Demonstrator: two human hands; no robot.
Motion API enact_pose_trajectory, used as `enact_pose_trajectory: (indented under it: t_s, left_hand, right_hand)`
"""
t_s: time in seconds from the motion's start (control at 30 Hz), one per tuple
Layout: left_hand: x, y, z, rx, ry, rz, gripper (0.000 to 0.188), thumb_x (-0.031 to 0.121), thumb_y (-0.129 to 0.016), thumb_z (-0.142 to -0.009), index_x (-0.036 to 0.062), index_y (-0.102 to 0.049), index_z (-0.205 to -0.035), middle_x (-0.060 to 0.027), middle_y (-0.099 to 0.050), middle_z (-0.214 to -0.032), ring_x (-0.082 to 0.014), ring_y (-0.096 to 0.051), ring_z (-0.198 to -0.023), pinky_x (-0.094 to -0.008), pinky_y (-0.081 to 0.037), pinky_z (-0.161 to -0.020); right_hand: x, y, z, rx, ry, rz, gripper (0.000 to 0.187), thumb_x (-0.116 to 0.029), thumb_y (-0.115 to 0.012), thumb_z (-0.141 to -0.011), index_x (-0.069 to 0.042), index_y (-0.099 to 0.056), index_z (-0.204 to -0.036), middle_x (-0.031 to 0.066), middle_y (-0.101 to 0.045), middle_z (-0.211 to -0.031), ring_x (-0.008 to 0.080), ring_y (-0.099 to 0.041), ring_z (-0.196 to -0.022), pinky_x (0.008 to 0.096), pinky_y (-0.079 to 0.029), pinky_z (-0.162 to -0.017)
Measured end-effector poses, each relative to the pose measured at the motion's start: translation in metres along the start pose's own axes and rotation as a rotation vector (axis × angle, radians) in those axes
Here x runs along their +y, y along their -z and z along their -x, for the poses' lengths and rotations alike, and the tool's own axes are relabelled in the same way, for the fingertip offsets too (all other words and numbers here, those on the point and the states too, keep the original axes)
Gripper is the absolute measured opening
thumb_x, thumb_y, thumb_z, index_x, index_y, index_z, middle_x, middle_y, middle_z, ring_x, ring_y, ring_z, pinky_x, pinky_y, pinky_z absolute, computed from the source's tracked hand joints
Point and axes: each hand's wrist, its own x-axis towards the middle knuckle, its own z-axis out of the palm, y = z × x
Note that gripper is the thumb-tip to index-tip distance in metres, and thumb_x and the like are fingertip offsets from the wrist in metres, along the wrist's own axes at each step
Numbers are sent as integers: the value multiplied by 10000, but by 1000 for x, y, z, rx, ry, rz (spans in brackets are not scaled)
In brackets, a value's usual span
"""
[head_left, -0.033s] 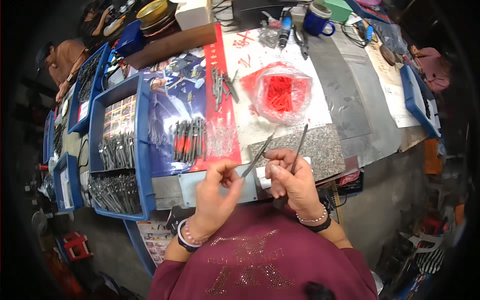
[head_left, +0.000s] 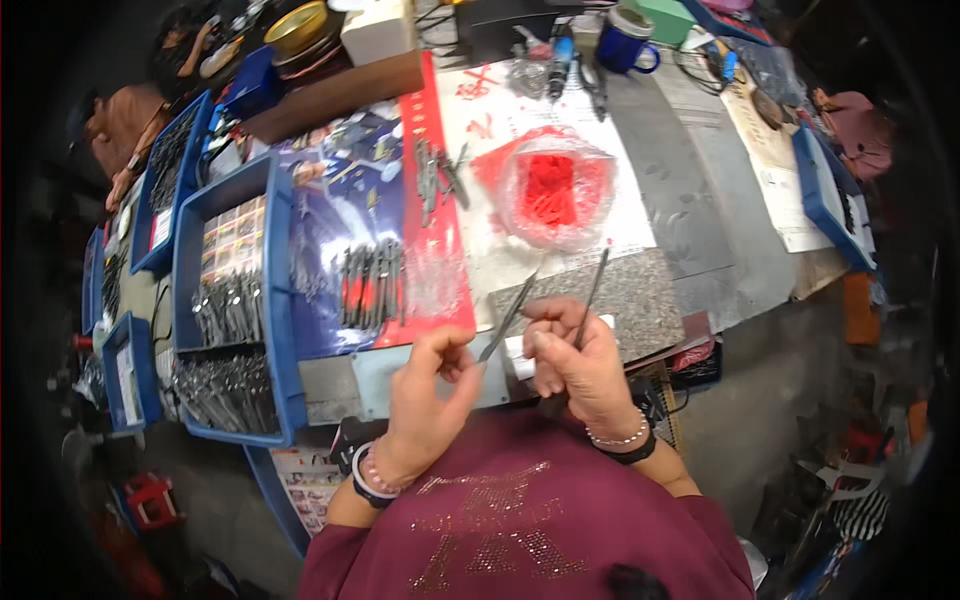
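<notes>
Workbench [head_left: 700,200]: cluttered grey surface, spanning the view.
Blue tray [head_left: 285,300]: left of centre, packed with metal tools.
Clear bag of red parts [head_left: 555,195]: centre, far of the hands.
Blue mug [head_left: 625,45]: far edge.
Right hand [head_left: 580,365]: near edge, fingers pinched on a thin metal rod [head_left: 592,295] angled away.
Left hand [head_left: 430,395]: just beside it, fingers closed on a slim metal tool [head_left: 510,315], possibly tweezers; its tip points far-right.

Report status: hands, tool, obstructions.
Left hand and right hand both pinch thin metal tweezers. Held above bench edge. Red bag beyond, apart.
</notes>
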Motion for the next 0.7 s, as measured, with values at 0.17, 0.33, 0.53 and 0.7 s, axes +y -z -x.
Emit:
enact_pose_trajectory:
  t_s: [0.17, 0.33, 0.53, 0.7]
  left_hand:
    - [0, -1, 4, -36, -37, -1, 357, -57, -664, -801, 9, -520, -1122, -74, -615, -792, -131, -598, -689, -262, -488, -625]
    - [5, -3, 1, -102, -93, 53, 375, -66, -656, -806, 4, -495, -1138, -66, -608, -796, -122, -589, -703, -257, -491, -650]
    - [7, -4, 4, -236, 361, 550, 265, -11, -544, -911, -5, -472, -1166, -60, -580, -922, -117, -586, -754, -251, -492, -690]
    - [-2, 3, 3, -59, 389, 682, 122, 34, -560, -929, -23, -599, -1029, -50, -634, -908, -91, -603, -775, -224, -493, -710]
  right_hand:
    - [-5, -7, -1, 25, 20, -2, 195, -73, -620, -900, -4, -549, -1068, 16, -577, -750, 47, -471, -470, 189, -387, -426]
    - [-6, -6, -1, -44, -21, 69, 162, -139, -659, -905, -48, -527, -929, -23, -537, -670, 29, -466, -464, 182, -364, -419]
    - [0, -9, 6, -15, 83, 143, 156, -132, -640, -917, -47, -510, -906, -26, -530, -673, 22, -465, -479, 188, -354, -422]
    - [-9, -9, 2, -69, -9, 238, 178, -170, -639, -920, -40, -531, -978, -15, -545, -743, 23, -477, -537, 185, -370, -445]
